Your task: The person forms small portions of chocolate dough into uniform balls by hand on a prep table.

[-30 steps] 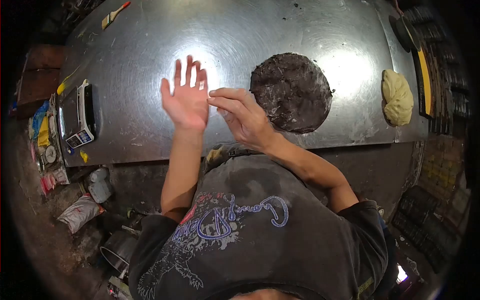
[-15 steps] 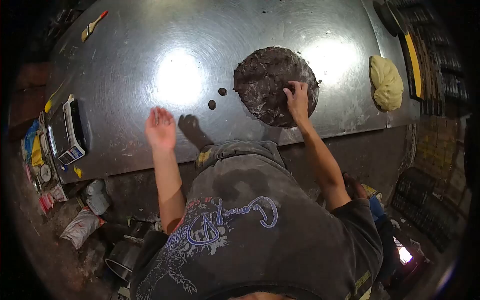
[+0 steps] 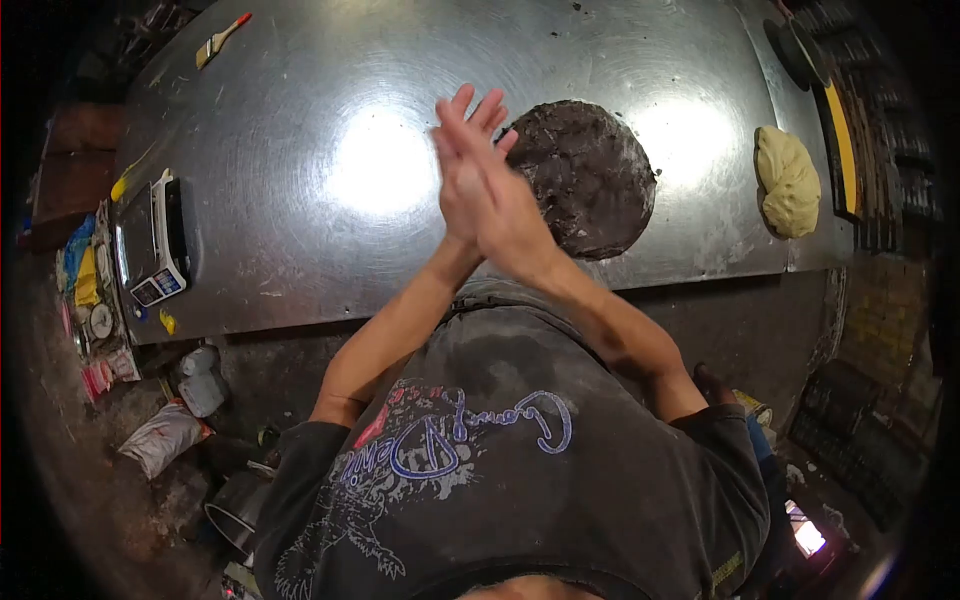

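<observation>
My left hand (image 3: 456, 185) and my right hand (image 3: 508, 215) are palm against palm over the metal table (image 3: 300, 260), with fingers stretched out and slightly blurred. Whatever may lie between the palms is hidden. Just right of them, a flat round slab of dark dough (image 3: 590, 185) rests on the table, its left edge partly covered by my right hand. The two small dark balls are not visible now.
Pale yellow dough (image 3: 788, 185) sits at the table's right end beside a yellow-edged tray (image 3: 842, 150). On the left are a scale (image 3: 165, 240) and a brush (image 3: 222, 42). Dark round pans (image 3: 795, 55) stand at the upper right.
My right hand has left the dark dough and moved left. My left hand has moved right and up to meet it. The view has shifted slightly, and the two small balls have gone from sight.
</observation>
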{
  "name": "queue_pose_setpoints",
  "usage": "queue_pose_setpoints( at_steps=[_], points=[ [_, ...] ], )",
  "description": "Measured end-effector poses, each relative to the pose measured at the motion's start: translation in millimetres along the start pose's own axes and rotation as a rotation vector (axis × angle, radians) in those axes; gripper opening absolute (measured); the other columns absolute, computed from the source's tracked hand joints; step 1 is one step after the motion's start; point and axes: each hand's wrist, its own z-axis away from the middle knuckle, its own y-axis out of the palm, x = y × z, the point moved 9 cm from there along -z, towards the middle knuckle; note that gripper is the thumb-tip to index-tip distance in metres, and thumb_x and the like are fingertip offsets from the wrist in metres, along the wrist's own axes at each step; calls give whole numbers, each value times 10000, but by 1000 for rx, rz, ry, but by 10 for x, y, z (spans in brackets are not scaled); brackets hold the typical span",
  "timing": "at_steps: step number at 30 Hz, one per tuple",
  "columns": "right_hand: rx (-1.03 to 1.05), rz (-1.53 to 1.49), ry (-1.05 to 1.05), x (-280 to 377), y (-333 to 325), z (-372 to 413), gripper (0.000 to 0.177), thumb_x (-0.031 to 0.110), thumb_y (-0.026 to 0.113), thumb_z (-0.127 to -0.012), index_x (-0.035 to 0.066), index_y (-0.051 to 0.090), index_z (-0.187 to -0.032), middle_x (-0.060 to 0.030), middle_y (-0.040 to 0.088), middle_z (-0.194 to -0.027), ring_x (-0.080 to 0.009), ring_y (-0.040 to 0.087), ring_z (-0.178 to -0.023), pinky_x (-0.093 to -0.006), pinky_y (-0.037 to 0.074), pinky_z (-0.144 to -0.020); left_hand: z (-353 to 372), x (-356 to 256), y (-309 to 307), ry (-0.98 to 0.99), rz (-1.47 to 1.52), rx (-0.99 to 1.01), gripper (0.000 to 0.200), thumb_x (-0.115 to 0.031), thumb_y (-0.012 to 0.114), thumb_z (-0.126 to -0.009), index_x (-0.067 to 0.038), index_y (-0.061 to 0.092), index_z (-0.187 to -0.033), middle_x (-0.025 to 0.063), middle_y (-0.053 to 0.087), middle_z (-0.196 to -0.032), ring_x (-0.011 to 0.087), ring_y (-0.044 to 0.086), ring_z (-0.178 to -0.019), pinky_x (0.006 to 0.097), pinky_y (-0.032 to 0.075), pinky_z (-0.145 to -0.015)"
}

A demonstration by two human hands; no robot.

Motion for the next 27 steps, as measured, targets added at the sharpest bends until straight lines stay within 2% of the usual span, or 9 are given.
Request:
queue_pose_setpoints(
  at_steps=[2,3,4,5,8,11,15,20,27],
  points=[
    [-95,53,-32,25,-145,-265,450,140,520,-1012,1,455,-1435,-263,439,-1481,-356,418,-1402,-435,330,-1150,204,-72,148,77,-187,71,715,-564,162,-1066,-83,158,-1595,161,275,-1611,290,284,-1477,430,251,-1204],
    [-141,165,-98,61,-206,-335,456,134,534,-1005,2,455,-1434,-270,440,-1474,-365,420,-1397,-443,331,-1148,294,-56,151,-19,-39,33,697,-548,182,-1070,-83,181,-1589,156,290,-1606,275,283,-1480,442,249,-1205],
    [-168,435,-274,171,-182,-338,453,139,537,-1006,2,462,-1431,-267,445,-1468,-367,436,-1379,-446,335,-1145,316,-38,155,-112,105,-7,679,-532,202,-1075,-83,204,-1584,152,305,-1602,261,282,-1483,454,246,-1207],
    [-194,703,-454,273,-100,-311,449,145,540,-1008,3,468,-1428,-265,451,-1462,-368,453,-1362,-449,339,-1142,231,-257,175,32,106,-11,721,-578,178,-1060,-86,196,-1586,164,295,-1604,294,268,-1485,481,217,-1218],
    [89,241,-244,125,189,-14,335,109,568,-991,-11,555,-1303,-232,523,-1394,-353,528,-1261,-435,410,-1076,-10,-564,-288,37,326,-253,760,-619,164,-1041,-73,243,-1563,179,297,-1598,331,279,-1472,498,227,-1218],
    [154,117,-149,-58,198,60,262,44,588,-963,-8,598,-1220,-188,584,-1331,-324,575,-1182,-409,462,-1007,-76,-655,-742,-17,530,-374,694,-596,205,-1045,-86,358,-1490,157,413,-1506,309,352,-1409,463,256,-1208],
    [14,270,-307,-461,245,35,287,14,604,-937,3,599,-1224,-176,592,-1329,-327,572,-1189,-419,469,-993,41,-875,-1379,154,405,-531,476,-441,303,-1069,-65,481,-1302,150,521,-1285,281,502,-1195,468,390,-1122],
    [114,669,60,-2207,76,247,426,43,677,-878,16,571,-1290,-213,554,-1313,-351,526,-1201,-453,418,-1033,443,-691,-2169,57,341,-761,362,-333,451,-1024,-63,514,-1257,88,543,-1153,213,540,-1058,389,459,-1007],
    [295,808,68,-2499,199,219,294,92,678,-856,21,605,-1132,-172,566,-1088,-365,553,-1046,-458,461,-898,862,-200,-2505,-145,403,-940,238,-206,502,-1013,-80,591,-1194,52,593,-1134,197,573,-1038,377,503,-954]
  ],
)
